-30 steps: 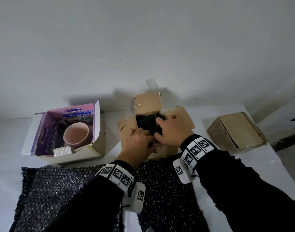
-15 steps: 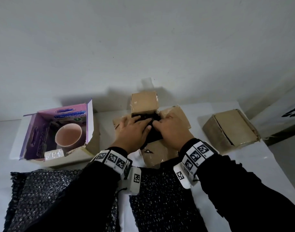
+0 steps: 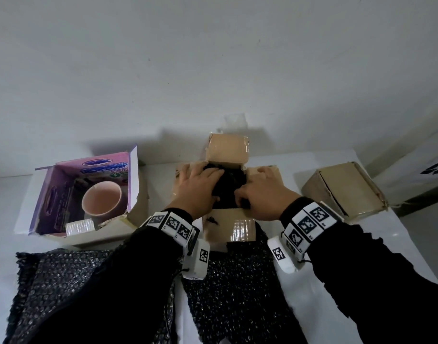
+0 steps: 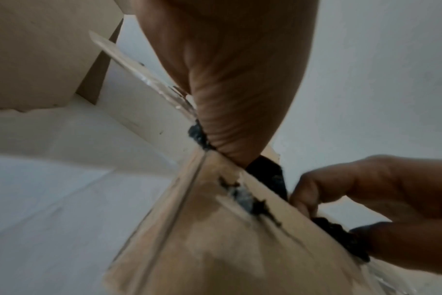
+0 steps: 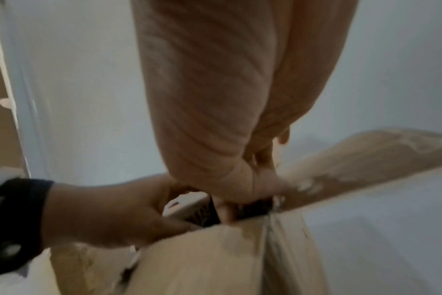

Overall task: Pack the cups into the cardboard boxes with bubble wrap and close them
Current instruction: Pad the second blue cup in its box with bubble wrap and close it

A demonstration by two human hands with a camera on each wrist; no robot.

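An open cardboard box (image 3: 227, 148) stands mid-table with its flaps spread out. Inside sits a bundle of black bubble wrap (image 3: 230, 182); what it holds is hidden. My left hand (image 3: 200, 178) lies on the bundle's left side, fingers stretched and pressing down. At the box's near right edge, my right hand (image 3: 259, 192) has its fingers curled on the wrap. The left wrist view shows the right hand (image 4: 366, 191) pinching black wrap (image 4: 267, 175) at the box (image 4: 215, 239) rim. A pink cup (image 3: 101, 200) stands in a purple-lined box (image 3: 56, 184) at left.
A closed cardboard box (image 3: 344, 188) sits at the right. Two sheets of black bubble wrap (image 3: 64, 281) (image 3: 238, 299) lie on the white table (image 3: 399, 234) under my forearms. A small clear plastic item (image 3: 79, 226) rests in the purple box. The wall is right behind.
My left hand has moved forward from the box's near edge onto the top of the bundle. The hands have drawn apart a little, and the wrap sits lower in the box.
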